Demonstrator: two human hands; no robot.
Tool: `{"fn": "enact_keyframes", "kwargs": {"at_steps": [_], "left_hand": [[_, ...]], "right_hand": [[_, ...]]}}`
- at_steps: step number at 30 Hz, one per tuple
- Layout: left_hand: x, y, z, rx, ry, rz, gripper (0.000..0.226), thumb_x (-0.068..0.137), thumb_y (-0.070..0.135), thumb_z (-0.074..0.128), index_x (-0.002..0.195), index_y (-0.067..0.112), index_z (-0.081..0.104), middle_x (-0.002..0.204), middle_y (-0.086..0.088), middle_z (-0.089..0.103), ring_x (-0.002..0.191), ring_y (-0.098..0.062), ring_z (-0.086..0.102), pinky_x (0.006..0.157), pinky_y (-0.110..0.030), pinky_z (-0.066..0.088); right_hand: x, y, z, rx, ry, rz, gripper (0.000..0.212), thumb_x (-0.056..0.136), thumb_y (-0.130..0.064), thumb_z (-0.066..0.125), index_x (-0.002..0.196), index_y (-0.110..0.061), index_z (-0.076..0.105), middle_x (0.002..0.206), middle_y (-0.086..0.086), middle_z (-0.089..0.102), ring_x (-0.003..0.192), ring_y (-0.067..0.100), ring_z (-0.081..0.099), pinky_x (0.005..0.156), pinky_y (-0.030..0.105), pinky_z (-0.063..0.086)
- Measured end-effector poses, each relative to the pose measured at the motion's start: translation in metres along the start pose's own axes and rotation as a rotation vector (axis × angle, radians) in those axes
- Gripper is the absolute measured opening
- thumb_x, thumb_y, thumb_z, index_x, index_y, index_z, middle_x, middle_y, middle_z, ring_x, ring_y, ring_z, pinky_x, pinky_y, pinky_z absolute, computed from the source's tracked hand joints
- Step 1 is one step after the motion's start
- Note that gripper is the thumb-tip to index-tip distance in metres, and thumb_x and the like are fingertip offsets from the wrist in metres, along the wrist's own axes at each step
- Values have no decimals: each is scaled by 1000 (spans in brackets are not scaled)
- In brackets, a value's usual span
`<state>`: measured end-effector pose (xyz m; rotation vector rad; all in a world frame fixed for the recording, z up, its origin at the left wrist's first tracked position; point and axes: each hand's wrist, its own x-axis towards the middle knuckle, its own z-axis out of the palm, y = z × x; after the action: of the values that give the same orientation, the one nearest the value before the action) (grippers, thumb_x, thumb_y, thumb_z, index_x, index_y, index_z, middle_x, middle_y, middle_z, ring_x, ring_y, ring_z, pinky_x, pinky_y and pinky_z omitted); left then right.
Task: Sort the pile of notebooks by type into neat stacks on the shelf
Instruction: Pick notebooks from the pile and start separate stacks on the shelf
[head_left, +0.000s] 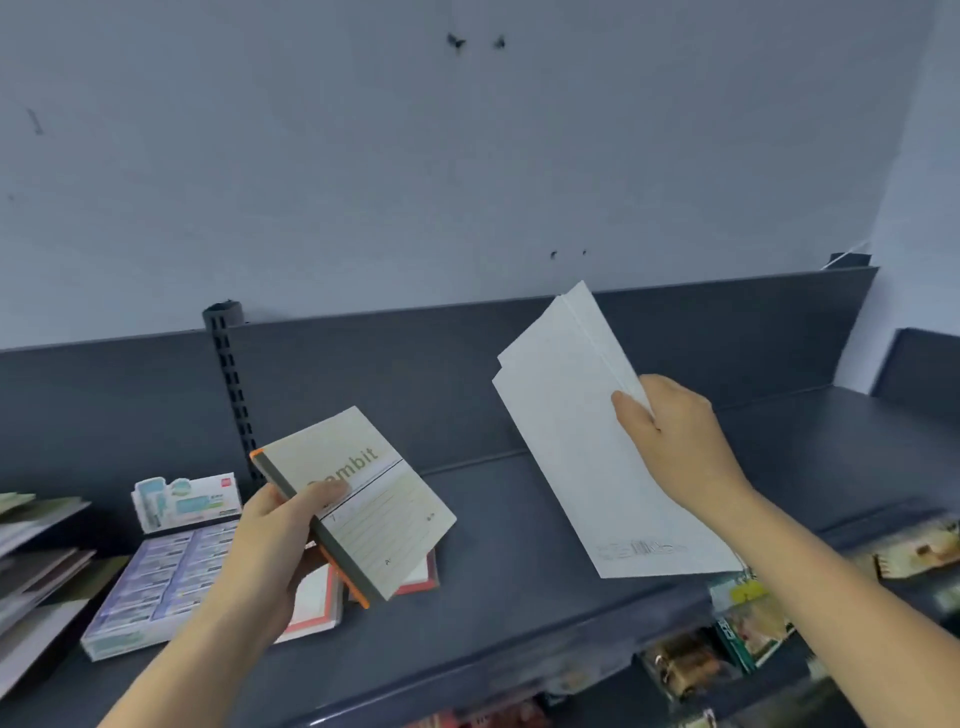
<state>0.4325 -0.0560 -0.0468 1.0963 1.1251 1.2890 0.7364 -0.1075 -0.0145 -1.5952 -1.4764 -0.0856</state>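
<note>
- The left hand (270, 540) grips a beige notebook (374, 514) by its grey spine, thumb curled across the cover and fingers hidden underneath; an orange edge shows along that spine
- The beige notebook is held off the shelf (519, 571), tilted, its free end reaching away from the grip toward the right
- Directly below that grip, red-edged notebooks (311, 603) lie flat on the shelf, partly hidden by the hand and the held notebook
- The right hand (670, 436) pinches a few thin white notebooks (571, 457) at their right edge, thumb on the front face, fingers behind
- These white notebooks hang clear of the shelf, slightly fanned, slanting up and down from the grip
- Left of the left grip, a box of pale blue packets (156, 587) sits on the shelf
</note>
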Motion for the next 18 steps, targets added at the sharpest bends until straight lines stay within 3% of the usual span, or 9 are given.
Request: {"fn": "enact_keyframes", "kwargs": {"at_steps": [5, 9, 11, 14, 18], "left_hand": [[5, -6, 32, 21, -33, -2, 10, 92, 5, 57, 95, 14, 62, 92, -8, 70, 78, -23, 63, 66, -34, 51], [20, -13, 49, 23, -78, -15, 15, 93, 6, 55, 106, 8, 60, 92, -8, 68, 69, -19, 60, 42, -18, 45], [33, -17, 55, 22, -92, -27, 20, 93, 7, 56, 113, 8, 59, 97, -8, 70, 76, -21, 64, 51, -23, 48], [56, -20, 61, 18, -113, -33, 22, 93, 9, 56, 115, 9, 58, 104, -10, 70, 87, -26, 66, 62, -33, 50], [90, -22, 71, -15, -118, -45, 23, 94, 11, 56, 117, 12, 56, 106, -6, 68, 92, -24, 65, 68, -34, 52]], "right_hand": [[1, 22, -13, -54, 10, 41, 41, 98, -22, 42, 60, -18, 27, 64, -4, 38, 56, 12, 34, 52, 29, 28], [7, 36, -10, -156, 5, 57, 33, 99, -27, 38, 70, -12, 43, 73, 0, 49, 64, 19, 48, 58, 36, 40], [16, 39, -9, -279, 8, 44, 32, 100, -28, 35, 79, -7, 47, 79, 2, 51, 68, 24, 53, 61, 39, 44], [40, 45, -6, -551, -4, 4, 29, 101, -26, 32, 79, -10, 41, 77, -2, 41, 56, 20, 43, 52, 32, 32], [78, 59, 10, -937, -45, -75, 24, 88, -5, 55, 79, -12, 35, 79, -1, 36, 59, 17, 36, 43, 26, 16]]}}
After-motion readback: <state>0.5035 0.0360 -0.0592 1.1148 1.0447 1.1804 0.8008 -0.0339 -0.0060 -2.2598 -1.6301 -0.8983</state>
